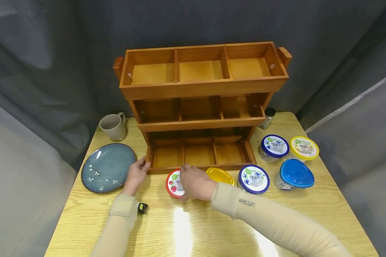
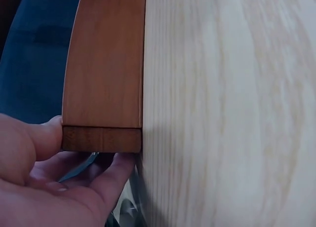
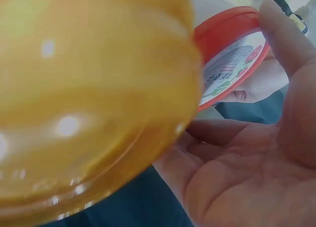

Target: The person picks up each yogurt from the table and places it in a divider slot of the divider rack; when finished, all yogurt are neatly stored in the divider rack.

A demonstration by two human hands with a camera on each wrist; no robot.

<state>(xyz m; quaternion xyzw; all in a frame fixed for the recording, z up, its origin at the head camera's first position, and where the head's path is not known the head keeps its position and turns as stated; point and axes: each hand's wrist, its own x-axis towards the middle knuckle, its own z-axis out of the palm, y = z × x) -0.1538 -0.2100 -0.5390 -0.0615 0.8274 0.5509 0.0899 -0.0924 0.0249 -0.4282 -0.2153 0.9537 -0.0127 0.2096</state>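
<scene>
Container with a round red-and-white plastic lid (image 1: 172,184) sits at lower centre of the frame; your right hand (image 1: 196,182) grips it, while your left hand (image 1: 136,175) clasps the tiered brown wooden rack (image 1: 202,90). Grasping seems underway; lifting would need a firm pinch.

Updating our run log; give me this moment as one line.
left hand: touching wooden rack, left front corner | right hand: over red-lidded tub, grip unclear | mug, blue plate: left of rack

Dark grey curtains (image 1: 196,21) surround a pale wooden table (image 1: 218,237) streaked with glare.
</scene>
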